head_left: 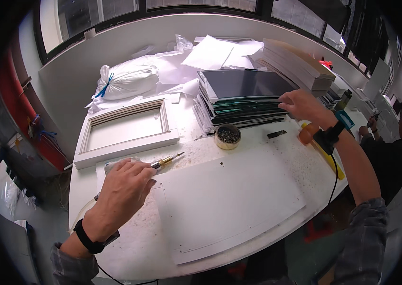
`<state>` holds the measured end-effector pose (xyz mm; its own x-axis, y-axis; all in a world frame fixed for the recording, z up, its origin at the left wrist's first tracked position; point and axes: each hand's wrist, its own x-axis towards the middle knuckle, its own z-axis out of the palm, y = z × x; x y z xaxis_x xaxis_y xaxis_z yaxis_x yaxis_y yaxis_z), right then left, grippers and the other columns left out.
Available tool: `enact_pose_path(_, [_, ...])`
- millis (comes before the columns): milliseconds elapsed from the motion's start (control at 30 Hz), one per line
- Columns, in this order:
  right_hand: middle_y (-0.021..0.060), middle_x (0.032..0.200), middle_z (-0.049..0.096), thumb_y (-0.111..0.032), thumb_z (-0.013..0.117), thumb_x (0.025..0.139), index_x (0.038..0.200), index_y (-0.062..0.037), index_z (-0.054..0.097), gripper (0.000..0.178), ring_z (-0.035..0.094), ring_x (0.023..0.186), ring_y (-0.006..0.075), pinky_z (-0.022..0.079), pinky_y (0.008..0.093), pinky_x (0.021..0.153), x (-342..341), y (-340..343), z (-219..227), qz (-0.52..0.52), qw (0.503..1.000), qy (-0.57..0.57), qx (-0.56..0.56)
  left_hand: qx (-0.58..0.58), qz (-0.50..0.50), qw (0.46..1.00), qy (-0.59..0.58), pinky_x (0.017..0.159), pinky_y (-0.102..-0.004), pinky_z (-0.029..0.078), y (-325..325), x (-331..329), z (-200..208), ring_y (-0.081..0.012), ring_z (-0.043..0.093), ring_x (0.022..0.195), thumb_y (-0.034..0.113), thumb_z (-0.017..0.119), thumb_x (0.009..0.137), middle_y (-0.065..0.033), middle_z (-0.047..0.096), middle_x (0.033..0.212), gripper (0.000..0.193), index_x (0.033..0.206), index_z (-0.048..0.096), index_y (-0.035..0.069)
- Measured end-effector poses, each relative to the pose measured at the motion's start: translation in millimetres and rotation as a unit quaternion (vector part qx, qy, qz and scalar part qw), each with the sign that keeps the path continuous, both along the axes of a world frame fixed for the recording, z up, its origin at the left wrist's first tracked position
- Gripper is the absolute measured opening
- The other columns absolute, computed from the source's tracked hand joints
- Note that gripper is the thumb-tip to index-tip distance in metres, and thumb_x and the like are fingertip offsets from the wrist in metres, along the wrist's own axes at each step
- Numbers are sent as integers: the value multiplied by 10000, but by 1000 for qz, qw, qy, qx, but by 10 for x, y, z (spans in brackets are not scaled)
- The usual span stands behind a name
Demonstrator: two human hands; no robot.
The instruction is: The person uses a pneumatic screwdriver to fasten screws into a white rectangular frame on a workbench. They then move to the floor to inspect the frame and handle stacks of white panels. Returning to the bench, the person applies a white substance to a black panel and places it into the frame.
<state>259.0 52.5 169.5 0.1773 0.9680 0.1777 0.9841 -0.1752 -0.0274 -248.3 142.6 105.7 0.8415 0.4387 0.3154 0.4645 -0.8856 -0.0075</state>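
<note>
My left hand [124, 186] is curled over a power screwdriver [164, 162] lying on the table. Its brass-coloured nose and bit stick out past my fingers, and my palm hides most of its body. At the right front corner of a stack of dark glossy panels [246, 84], my right hand [302, 105] pinches the edge near the top; whether it takes one panel or more I cannot tell. In front of me lies a flat white board [229, 204] with small holes. A white rectangular frame [127, 128] rests at the left, beyond my left hand.
A round tub of small screws [228, 137] stands between stack and board. Right of it lie a small dark metal piece [277, 134] and a yellow tool [331, 164]. Behind are a tied white bag [127, 80], loose white sheets [210, 51] and stacked boards [296, 66]. Another person [400, 142] sits far right.
</note>
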Motion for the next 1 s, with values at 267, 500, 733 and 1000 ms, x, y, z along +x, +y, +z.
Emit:
enact_pose_path(267, [181,1036,779,-263,721,981,1175,5,764,334,728,876,274,561,365,843,435,-469,19,-36,999,22,7,52,160,986,-6,632,-449,505,500,-249,69,-340,657,651,192,713,973,-169,635,704,257,822,607,13])
enact_pose_path(500, [176,965,775,-229,743,975,1189,11,755,322,724,834,249,571,361,812,90,-733,-147,23,993,111,30,-82,252,959,99,1026,-456,482,374,-964,12,-372,632,1200,385,832,856,-210,703,1241,642,1356,655,24])
enact_pose_path(733, [147,862,759,-252,757,963,1124,-22,771,281,729,801,316,576,388,760,-1425,-179,-275,275,959,75,7,-165,284,943,-59,792,-431,511,131,-1915,-878,-361,652,945,165,730,956,-178,671,1041,245,1115,629,7])
enact_pose_path(1000, [260,1413,546,-241,840,882,1577,11,345,890,635,1213,373,573,421,1020,-2367,239,-781,344,922,152,89,104,156,972,-145,748,-440,469,-291,-882,196,-350,570,833,-5,653,955,-158,543,880,93,1006,576,1])
